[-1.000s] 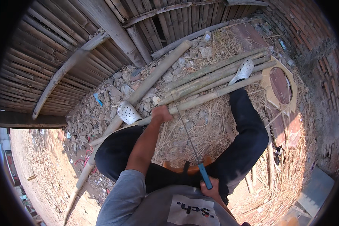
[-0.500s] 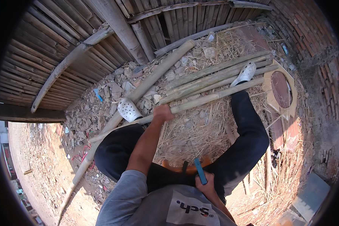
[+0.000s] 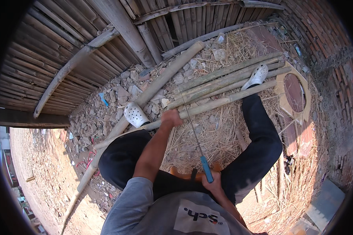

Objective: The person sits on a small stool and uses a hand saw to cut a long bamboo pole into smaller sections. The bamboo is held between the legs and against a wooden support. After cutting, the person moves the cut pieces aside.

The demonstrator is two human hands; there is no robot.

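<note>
The left hand [image 3: 171, 117] has its grip wrapped round the pole [image 3: 223, 100]; across the pole's long axis lies the saw [image 3: 206, 168], clasped by the right hand [image 3: 213, 181] (bodyward of the pole).

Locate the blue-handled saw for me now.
In the head view, the saw lies just right of centre, its blue handle in the right hand and its thin blade crossing the pole just right of the left hand.

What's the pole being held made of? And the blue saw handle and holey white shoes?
Long tan pole: probably bamboo, dull, with what look like joints. Straight blue saw handle: maybe smooth plastic, evenly coloured. White rounded shoes: likely smooth moulded foam or rubber, dotted with neat holes.
</note>
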